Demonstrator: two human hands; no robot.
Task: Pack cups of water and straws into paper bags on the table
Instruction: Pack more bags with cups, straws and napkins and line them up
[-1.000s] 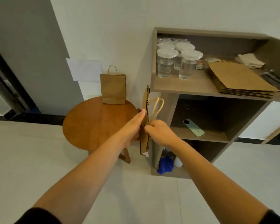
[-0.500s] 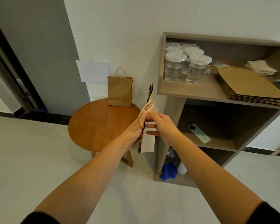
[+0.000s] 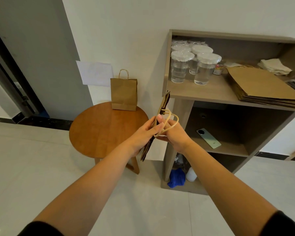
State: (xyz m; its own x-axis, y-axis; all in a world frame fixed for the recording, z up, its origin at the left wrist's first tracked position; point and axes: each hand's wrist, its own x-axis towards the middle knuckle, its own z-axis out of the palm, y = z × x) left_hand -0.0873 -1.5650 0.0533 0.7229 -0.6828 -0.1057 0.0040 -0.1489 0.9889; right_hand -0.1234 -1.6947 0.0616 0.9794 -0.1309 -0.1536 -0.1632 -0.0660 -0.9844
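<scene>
Between the round wooden table (image 3: 99, 126) and the open shelf unit (image 3: 180, 97), the person held a folded paper bag (image 3: 165, 101) edge-on in the air, its flat faces turned sideways. Their left hand (image 3: 143, 132) lay along the bag's left face, fingers mostly straight with the thumb curled round to pinch the paper. Their right hand (image 3: 173, 133) gripped the opposite side, and the bag's twisted paper handles (image 3: 170, 120) looped over its fingers. On the table, at its far edge against the wall, an opened paper bag (image 3: 123, 94) stood upright. On the top shelf, lidded clear cups of water (image 3: 194, 65) were clustered at the left end, and a stack of flat paper bags (image 3: 262, 87) lay to their right. Behind that stack sat some crumpled napkins (image 3: 276, 65). A green phone (image 3: 209, 138) lay on the middle shelf, and a blue cloth (image 3: 176, 178) was bunched at the bottom beside a white bottle (image 3: 191, 174).
</scene>
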